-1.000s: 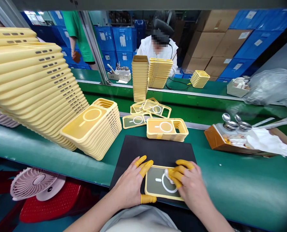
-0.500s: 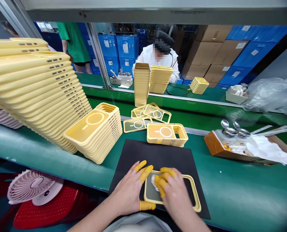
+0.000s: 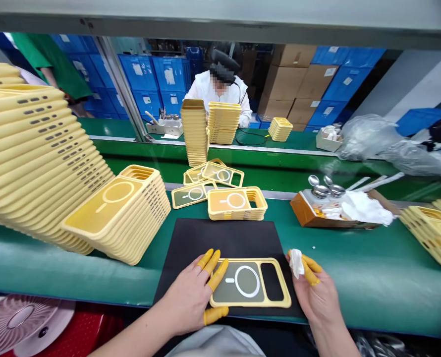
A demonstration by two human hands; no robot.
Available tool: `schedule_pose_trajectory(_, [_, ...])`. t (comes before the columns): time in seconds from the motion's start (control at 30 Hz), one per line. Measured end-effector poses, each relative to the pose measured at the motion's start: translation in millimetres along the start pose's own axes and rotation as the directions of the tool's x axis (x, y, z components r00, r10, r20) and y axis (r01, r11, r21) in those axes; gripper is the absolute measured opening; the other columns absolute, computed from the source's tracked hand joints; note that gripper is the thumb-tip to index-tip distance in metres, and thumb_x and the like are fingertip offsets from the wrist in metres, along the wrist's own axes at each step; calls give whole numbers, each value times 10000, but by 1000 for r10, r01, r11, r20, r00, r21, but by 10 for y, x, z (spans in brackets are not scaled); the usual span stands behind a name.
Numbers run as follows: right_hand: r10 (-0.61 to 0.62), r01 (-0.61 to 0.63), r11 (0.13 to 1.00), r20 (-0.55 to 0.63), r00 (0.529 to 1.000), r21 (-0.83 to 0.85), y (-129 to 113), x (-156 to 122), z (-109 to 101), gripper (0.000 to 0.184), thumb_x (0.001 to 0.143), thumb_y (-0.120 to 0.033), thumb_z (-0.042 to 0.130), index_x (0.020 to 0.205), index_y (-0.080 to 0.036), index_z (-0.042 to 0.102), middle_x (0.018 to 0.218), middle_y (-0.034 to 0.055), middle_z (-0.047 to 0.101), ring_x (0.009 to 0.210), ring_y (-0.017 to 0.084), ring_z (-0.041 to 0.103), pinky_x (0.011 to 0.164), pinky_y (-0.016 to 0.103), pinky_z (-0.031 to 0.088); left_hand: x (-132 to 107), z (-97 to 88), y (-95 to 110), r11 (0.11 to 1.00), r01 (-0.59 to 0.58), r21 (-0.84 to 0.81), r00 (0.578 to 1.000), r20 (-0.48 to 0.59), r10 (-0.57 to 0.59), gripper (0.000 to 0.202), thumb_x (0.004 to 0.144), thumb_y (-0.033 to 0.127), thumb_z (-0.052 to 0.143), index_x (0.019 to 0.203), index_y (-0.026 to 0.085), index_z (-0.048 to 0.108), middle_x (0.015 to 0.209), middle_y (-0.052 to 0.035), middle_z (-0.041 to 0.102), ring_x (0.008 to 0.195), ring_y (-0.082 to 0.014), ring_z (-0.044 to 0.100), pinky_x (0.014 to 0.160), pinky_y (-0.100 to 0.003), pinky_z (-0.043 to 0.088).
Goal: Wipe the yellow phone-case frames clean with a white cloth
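Note:
A yellow phone case (image 3: 250,283) with a white ring lies flat on a black mat (image 3: 224,238) at the table's near edge. My left hand (image 3: 194,295), wearing yellow finger cots, grips the case's left end between thumb and fingers. My right hand (image 3: 315,290) is just right of the case, off it, and pinches a small white cloth wad (image 3: 297,262) in its cot-covered fingertips.
Leaning stacks of yellow cases (image 3: 112,213) fill the left; a short stack (image 3: 237,203) and loose cases (image 3: 213,176) lie beyond the mat. An orange box with white cloth (image 3: 335,210) sits right, more cases (image 3: 434,230) far right. A person (image 3: 220,89) works across the conveyor. A pink fan (image 3: 23,322) is below left.
My right hand has lifted off the case and moved right with the cloth, uncovering the ring. The case now lies squarer on the mat. The view has shifted right.

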State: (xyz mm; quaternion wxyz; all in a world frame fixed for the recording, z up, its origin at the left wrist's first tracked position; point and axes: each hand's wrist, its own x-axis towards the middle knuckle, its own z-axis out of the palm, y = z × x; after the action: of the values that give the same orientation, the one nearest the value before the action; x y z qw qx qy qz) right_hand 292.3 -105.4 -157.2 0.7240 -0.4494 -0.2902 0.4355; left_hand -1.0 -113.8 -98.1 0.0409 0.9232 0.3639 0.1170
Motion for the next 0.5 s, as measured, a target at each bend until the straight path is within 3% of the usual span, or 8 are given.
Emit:
schedule_pose_trajectory(0.1, [102, -100, 979, -5, 995, 178, -31, 31, 2, 346, 554, -380, 821, 843, -231, 703, 889, 23, 691, 859, 172, 636, 843, 323, 514, 125, -64, -78, 993, 7, -115, 995, -98, -18, 484, 912, 496, 381, 1239, 169, 521, 1043, -137, 668, 947, -270, 643, 816, -403, 533])
schedule_pose_trajectory(0.2, [70, -69, 976, -2, 998, 205, -59, 31, -47, 332, 567, -411, 810, 847, -276, 695, 900, -9, 690, 888, 165, 628, 881, 353, 504, 205, -138, -78, 872, 203, -446, 970, -29, -240, 439, 973, 401, 225, 1135, 195, 577, 676, -14, 637, 590, -151, 614, 571, -263, 526])
schedule_pose_trajectory(0.23, [60, -59, 980, 2, 998, 190, -64, 29, -68, 328, 572, -410, 807, 852, -281, 694, 909, -9, 689, 892, 170, 626, 882, 366, 502, 199, -145, -59, 821, 269, -503, 951, 6, -308, 432, 977, 391, 219, 1150, 199, 565, 684, -6, 627, 598, -144, 606, 575, -257, 521])
schedule_pose_trajectory(0.3, [8, -9, 997, 10, 1000, 81, -74, 31, -75, 306, 602, -400, 789, 861, -269, 694, 917, 10, 686, 880, 190, 626, 860, 393, 503, 137, -114, 1, 808, 340, -481, 919, -12, -394, 414, 947, 443, 330, 1247, 211, 498, 904, -50, 643, 813, -189, 619, 732, -329, 530])
schedule_pose_trajectory(0.37, [-113, 127, 978, 94, 989, -166, -86, 34, 24, 242, 657, -374, 755, 852, -243, 697, 917, 40, 678, 885, 215, 614, 839, 414, 493, 40, -31, 74, 876, 337, -345, 915, -99, -391, 656, 822, 560, 527, 1364, 230, 363, 1194, -121, 541, 1086, -290, 515, 920, -471, 445])
schedule_pose_trajectory(0.4, [-183, 236, 921, 191, 964, -310, -90, 26, 128, 198, 694, -352, 729, 852, -237, 698, 924, 51, 672, 901, 224, 603, 841, 422, 481, -7, 20, 110, 903, 328, -279, 919, -126, -373, 824, 740, 612, 599, 1403, 235, 287, 1273, -144, 475, 1162, -333, 446, 966, -527, 389])
schedule_pose_trajectory(0.43, [-243, 369, 824, 320, 916, -431, -92, 2, 266, 160, 729, -325, 700, 863, -237, 698, 933, 56, 666, 926, 232, 587, 852, 431, 463, -46, 71, 142, 918, 323, -231, 923, -137, -359, 963, 670, 653, 640, 1427, 235, 216, 1299, -157, 444, 1192, -359, 406, 980, -561, 356])
schedule_pose_trajectory(0.5, [-295, 627, 571, 580, 760, -531, -83, -111, 604, 107, 791, -267, 632, 875, -246, 695, 921, 53, 661, 970, 241, 553, 873, 448, 424, -89, 158, 187, 927, 332, -176, 920, -156, -360, 1108, 600, 693, 665, 1445, 225, 120, 1276, -163, 455, 1188, -375, 399, 976, -579, 341])
